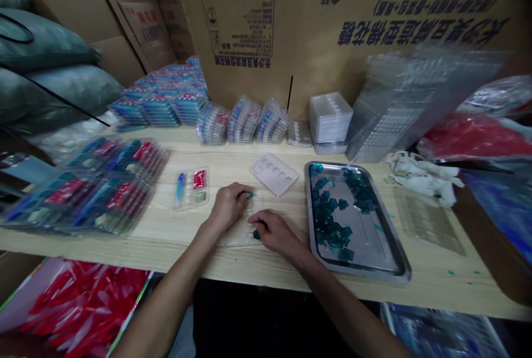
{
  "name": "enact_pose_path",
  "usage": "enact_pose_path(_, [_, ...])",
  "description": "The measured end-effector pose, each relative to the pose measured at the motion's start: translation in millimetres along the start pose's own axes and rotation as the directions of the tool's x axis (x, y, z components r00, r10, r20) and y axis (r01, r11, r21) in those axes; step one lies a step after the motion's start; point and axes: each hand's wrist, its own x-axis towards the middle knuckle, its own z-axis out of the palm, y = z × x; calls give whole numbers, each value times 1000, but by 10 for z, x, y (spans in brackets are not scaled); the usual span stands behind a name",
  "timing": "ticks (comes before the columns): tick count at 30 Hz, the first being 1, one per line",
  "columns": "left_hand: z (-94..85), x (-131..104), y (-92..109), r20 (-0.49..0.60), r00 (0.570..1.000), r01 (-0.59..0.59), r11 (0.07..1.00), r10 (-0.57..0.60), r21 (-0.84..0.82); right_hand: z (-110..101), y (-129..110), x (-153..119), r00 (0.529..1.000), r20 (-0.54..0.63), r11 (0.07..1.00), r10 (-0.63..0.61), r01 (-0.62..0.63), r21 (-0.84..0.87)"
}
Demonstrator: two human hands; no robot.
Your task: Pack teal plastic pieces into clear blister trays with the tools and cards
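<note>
My left hand [230, 203] is closed in a pinch over the far end of a clear plastic blister tray [243, 239] on the wooden table. A small teal, gem-like piece [250, 195] shows at its fingertips. Over the same tray, my right hand [274, 229] has its fingers curled, with another teal piece [256, 234] showing under them. Both hands hide much of the tray. To the right, a metal tray [374, 241] holds many loose teal pieces [328, 225]. A whitish blister tray [275, 174] with small hollows lies just beyond my hands.
A filled pack [192, 188] with a blue pen lies left of my hands. Stacks of filled packs [120, 180] stand farther left. Along the back are clear tray stacks [330, 119] and a large carton [291, 25]. White gloves [428, 175] lie right of the metal tray.
</note>
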Motion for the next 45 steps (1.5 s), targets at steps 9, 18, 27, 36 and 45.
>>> enact_pose_path(9, [74,2,-185,114,987,-106,994,109,-31,48,40,2,999,-33,989,31,-26,147])
enact_pose_path(18, [113,-204,181,-137,985,59,956,-101,-286,-144,-8,198,915,-133,728,380,-208,653])
enact_pose_path(27, [321,-377,793,134,898,365,540,-419,-759,-205,-43,237,880,-284,724,382,-94,683])
enact_pose_path(36, [301,-384,730,155,834,377,342,-530,-861,-260,-129,141,931,-160,625,328,-87,776])
enact_pose_path(45, [123,-385,545,303,763,367,-3,-572,-930,-327,-196,72,963,-138,716,233,-74,694])
